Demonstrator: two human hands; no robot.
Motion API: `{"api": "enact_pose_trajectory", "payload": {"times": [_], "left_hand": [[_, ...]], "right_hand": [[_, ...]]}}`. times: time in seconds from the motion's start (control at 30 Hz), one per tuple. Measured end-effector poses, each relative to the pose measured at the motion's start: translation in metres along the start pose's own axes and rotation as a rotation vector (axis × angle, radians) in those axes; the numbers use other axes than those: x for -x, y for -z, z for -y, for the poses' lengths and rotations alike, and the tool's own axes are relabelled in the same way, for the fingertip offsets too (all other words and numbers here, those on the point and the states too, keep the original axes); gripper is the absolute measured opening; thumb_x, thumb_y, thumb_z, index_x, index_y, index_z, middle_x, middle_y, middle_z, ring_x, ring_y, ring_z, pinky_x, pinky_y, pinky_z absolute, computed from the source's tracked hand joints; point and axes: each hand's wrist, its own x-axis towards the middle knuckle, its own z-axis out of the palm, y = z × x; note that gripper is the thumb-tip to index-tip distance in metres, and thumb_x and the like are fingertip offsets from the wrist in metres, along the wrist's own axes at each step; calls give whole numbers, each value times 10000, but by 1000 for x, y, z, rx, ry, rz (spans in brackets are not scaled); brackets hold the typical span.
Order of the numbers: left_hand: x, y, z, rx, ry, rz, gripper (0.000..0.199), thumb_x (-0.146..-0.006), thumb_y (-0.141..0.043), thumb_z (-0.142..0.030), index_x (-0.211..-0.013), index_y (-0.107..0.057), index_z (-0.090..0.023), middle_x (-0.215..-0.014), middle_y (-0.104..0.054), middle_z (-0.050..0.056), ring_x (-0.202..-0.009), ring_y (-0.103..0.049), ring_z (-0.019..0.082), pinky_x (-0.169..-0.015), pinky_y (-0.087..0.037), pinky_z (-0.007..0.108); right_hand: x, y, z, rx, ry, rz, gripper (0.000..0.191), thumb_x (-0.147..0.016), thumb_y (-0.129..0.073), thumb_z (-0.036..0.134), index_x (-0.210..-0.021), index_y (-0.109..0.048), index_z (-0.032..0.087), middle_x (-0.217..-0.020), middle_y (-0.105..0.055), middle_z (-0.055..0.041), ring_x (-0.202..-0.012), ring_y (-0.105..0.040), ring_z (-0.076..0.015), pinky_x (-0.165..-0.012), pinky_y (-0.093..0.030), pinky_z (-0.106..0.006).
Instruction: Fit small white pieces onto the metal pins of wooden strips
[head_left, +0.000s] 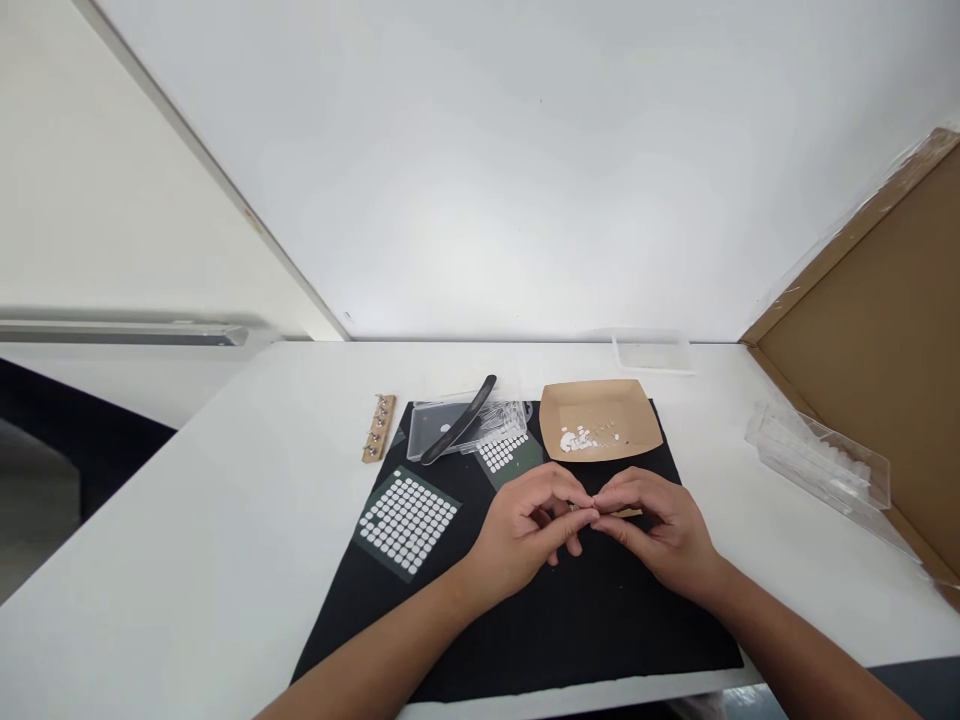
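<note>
My left hand point(529, 515) and my right hand point(664, 520) meet fingertip to fingertip above the black mat point(555, 640). Both are closed in a pinch; whatever lies between the fingertips is too small and covered to name. A thin tan strip point(630, 513) shows just behind my right fingers, mostly hidden. Beyond the hands stands a brown paper tray point(637, 420) with small white oval pieces point(577, 439) inside. A dark green sheet of white rounded dots point(409, 522) lies left of my left hand, and a second dotted sheet point(504, 455) is partly covered behind it.
A clear plastic case point(424, 420) with thin clear pieces has a black curved nail file point(459, 420) across it. A small wooden strip with metal bits point(379, 428) lies left. Clear containers point(821, 465) sit by the cardboard point(885, 300) at right; a shallow clear tray point(654, 352) is by the wall.
</note>
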Motion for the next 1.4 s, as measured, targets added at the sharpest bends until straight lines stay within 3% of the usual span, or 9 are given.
{"api": "enact_pose_trajectory", "payload": {"times": [0.27,0.53,0.83,1.23,1.4], "left_hand": [[1,-1,1,31,43,6,220,-923,-819,-356,-965,-779,-143,-977,-676,53,-554,-706,85,-390,-484,124],[-1,-1,-2,55,81,37,220,-930,-810,-351,-955,-771,-136,-948,-673,46,-554,-703,87,-386,-483,125],[-3,-2,-3,102,114,55,265,-910,-825,-377,-964,-751,-128,-933,-666,34,-541,-694,83,-369,-473,120],[-2,0,-4,106,154,120,307,-892,-841,-399,-1001,-767,-123,-969,-685,61,-569,-712,104,-364,-485,126],[-4,-1,-6,172,230,142,378,-854,-870,-454,-973,-759,-113,-860,-710,54,-546,-701,118,-354,-482,133]], "right_hand": [[1,0,-1,79,90,-16,180,-994,-771,238,-1168,-742,272,-966,-769,-21,-861,-744,-157,-750,-636,-261],[0,1,-2,183,250,-6,350,-1011,-739,183,-1344,-670,268,-978,-763,-41,-847,-747,-162,-722,-643,-256],[5,2,-13,246,322,34,488,-1013,-730,143,-1469,-599,260,-1075,-785,-69,-904,-756,-167,-784,-659,-277],[-3,3,-1,197,307,-26,419,-1009,-768,264,-1411,-652,286,-912,-791,-17,-762,-735,-152,-697,-639,-257],[-2,3,-1,179,315,-40,422,-997,-785,286,-1399,-658,293,-872,-791,-1,-744,-728,-153,-686,-627,-260]]}}
